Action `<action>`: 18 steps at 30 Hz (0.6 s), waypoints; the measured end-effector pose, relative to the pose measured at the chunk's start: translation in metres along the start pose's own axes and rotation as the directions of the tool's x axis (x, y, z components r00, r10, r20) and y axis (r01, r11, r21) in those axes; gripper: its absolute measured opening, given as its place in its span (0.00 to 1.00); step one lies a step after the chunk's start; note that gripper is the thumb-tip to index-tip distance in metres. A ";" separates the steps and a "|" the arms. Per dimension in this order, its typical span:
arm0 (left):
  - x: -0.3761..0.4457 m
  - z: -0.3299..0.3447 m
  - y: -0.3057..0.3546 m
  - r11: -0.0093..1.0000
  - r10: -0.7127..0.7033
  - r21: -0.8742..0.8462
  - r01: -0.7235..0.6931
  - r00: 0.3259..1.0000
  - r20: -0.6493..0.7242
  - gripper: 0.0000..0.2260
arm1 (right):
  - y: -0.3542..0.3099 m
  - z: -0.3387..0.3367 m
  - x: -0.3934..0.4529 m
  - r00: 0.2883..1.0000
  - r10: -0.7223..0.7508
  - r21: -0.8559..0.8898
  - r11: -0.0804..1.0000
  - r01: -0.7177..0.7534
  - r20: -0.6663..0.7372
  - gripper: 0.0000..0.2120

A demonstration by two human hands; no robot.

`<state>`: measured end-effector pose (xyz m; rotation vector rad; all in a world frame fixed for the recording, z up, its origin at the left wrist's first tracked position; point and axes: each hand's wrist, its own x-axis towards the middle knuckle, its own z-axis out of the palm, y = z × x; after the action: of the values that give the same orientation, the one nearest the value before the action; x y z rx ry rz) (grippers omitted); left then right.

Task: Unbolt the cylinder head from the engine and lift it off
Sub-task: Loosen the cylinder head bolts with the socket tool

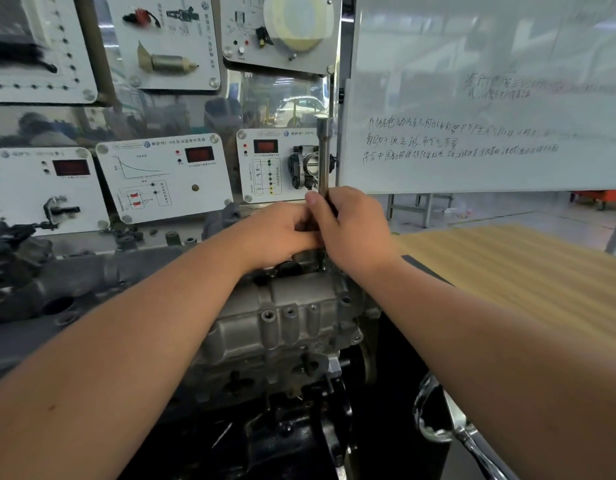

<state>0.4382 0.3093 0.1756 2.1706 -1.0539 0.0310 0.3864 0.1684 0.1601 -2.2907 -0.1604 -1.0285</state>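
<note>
The grey metal cylinder head [282, 317] sits on top of the engine [292, 410] in the middle of the head view. A long steel socket extension [324, 154] stands upright over the head's far right corner. My right hand [348, 226] grips its lower shaft, thumb up along the bar. My left hand [279, 233] meets it from the left, fingers curled round the same shaft just below. The tool's lower end and the bolt under it are hidden by my hands.
A display board of sensor panels [164, 178] stands right behind the engine. A whiteboard [490, 109] hangs at the right, above a wooden tabletop [524, 271]. A dark engine cover [57, 296] lies at the left. A shiny chrome tool [452, 424] lies at the lower right.
</note>
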 end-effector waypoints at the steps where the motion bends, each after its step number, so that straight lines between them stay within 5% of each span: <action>1: -0.001 0.000 0.000 1.000 0.004 -0.003 -0.004 1.000 0.002 0.07 | 0.000 0.000 0.000 1.000 -0.006 0.010 1.000 0.006 0.003 0.22; 9: 0.003 0.001 -0.002 0.989 0.041 0.147 -0.030 0.997 -0.069 0.06 | -0.001 -0.001 -0.003 0.998 -0.044 0.062 0.997 0.046 -0.039 0.11; 18: 0.000 0.002 -0.003 0.998 0.069 -0.004 -0.069 0.997 -0.036 0.14 | 0.001 0.001 -0.002 0.997 -0.082 0.010 0.997 0.082 -0.014 0.16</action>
<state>0.4402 0.3097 0.1725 2.1209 -1.1067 0.0992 0.3854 0.1686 0.1578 -2.2834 -0.2562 -1.0811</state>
